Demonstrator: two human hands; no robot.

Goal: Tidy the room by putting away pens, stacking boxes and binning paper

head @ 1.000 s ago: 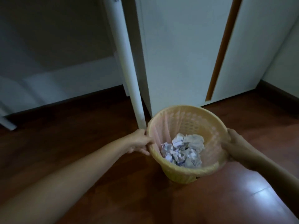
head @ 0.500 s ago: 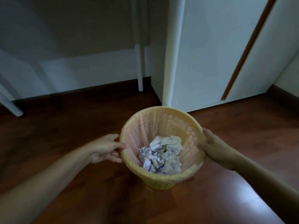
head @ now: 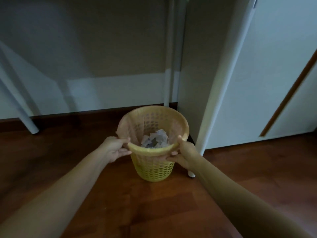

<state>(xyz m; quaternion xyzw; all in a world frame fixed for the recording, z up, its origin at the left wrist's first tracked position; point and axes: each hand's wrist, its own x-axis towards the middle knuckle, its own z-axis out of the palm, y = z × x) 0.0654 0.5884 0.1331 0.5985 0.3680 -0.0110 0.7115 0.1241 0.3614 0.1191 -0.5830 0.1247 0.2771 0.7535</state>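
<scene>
Now moved: yellow perforated plastic wastebasket (head: 154, 162), carried farther, beside white table leg (head: 212, 93).
Hands: left hand (head: 114, 148), right hand (head: 184, 156) clasping rim.
Paper: crumpled white paper (head: 155, 139) inside; binning done.

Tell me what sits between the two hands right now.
In the head view, the yellow wastebasket sits between the left hand and right hand, both gripping its rim, with crumpled paper inside.

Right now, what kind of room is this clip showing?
Probably a home bedroom or study: a dark wooden floor, white metal desk legs against the wall, and a yellow plastic lattice wastebasket holding crumpled white paper.
</scene>
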